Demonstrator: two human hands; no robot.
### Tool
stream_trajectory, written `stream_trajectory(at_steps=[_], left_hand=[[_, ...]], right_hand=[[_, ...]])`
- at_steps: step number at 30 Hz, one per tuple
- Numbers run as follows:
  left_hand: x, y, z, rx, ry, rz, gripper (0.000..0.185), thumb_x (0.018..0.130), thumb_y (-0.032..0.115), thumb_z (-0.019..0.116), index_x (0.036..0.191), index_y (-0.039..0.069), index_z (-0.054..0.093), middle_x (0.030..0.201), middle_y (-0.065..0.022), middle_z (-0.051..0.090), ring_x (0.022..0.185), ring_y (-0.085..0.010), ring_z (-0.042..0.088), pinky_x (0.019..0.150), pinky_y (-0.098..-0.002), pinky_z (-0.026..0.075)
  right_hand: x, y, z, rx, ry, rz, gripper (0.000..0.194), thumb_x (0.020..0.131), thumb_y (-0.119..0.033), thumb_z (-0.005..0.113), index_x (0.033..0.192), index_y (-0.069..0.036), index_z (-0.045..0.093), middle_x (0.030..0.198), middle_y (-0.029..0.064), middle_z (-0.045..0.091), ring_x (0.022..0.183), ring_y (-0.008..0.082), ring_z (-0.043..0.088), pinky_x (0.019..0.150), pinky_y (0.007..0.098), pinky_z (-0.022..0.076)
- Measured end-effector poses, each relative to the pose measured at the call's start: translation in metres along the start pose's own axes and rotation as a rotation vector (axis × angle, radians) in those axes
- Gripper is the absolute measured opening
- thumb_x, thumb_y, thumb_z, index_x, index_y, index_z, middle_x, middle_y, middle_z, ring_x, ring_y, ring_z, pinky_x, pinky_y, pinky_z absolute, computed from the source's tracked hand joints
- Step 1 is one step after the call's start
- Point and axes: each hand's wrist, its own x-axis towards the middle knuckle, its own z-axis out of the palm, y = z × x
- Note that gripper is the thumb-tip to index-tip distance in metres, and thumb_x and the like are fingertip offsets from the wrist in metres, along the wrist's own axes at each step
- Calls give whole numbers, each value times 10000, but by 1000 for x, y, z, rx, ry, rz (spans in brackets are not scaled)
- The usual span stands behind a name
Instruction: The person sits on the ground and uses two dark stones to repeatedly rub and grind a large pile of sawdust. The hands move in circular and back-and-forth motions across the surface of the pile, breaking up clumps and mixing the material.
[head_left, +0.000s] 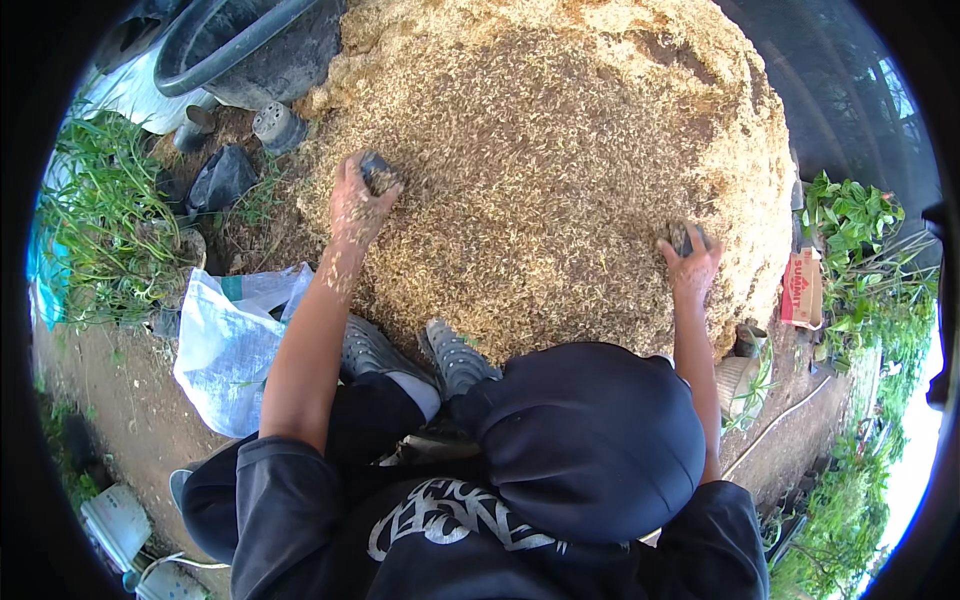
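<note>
A broad mound of rice husks mixed with dark soil (525, 180) spreads in front of me. Over its left side, my left hand (358, 201) grips a small dark container (373, 166), with some husks at its opening. Loose husks cling to that wrist and forearm. At the right of the mound, my right hand (691, 266) has its fingers around another small dark object (684, 238); the fingers hide much of it, and I cannot tell if it is also a container. Both hands are low over the husks and far apart.
A large black plastic tub (277, 64) stands at the upper left, near a perforated grey pot (279, 127). A white woven sack (225, 345) lies beside my knee. Leafy plants (105, 217) line the left side. A cardboard box with printing (802, 289) is at the right.
</note>
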Motion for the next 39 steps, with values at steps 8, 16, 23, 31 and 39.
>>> stream_trajectory(at_steps=[8,16,23,31,39], left_hand=[[-75,13,18,-107,-174,-427,873,759,352,934,1335,-67,430,1198,-245,633,1072,-406,687,951,-465,569],[-110,3,94,-20,31,-477,742,789,396,937,1177,-90,533,1071,-234,661,1014,-413,677,896,-488,544],[-123,8,140,-192,175,-447,563,796,368,948,921,-55,598,766,-121,577,814,-300,602,766,-453,502],[-101,66,191,-319,168,-379,435,920,472,806,882,70,646,867,-98,661,708,-233,600,676,-410,543],[-47,129,225,-2125,343,-1238,287,1091,261,464,1337,141,550,1155,-80,574,998,-190,510,688,-336,522]], right_hand=[[-69,-5,31,127,-134,202,450,833,-255,847,1264,-150,772,988,126,813,841,298,738,987,449,544],[-70,-19,93,168,-104,355,379,957,-176,795,1329,-202,725,996,102,804,839,306,721,913,472,548],[-62,-22,119,319,-97,520,335,972,-159,789,1304,-172,752,906,137,767,686,265,659,773,444,545],[-43,-73,115,812,-300,799,373,1037,-46,649,1405,-99,684,1069,129,755,765,236,694,761,346,588],[-8,-114,71,1345,-203,952,382,1051,11,559,1416,-46,657,1224,146,713,825,241,702,768,297,610]])
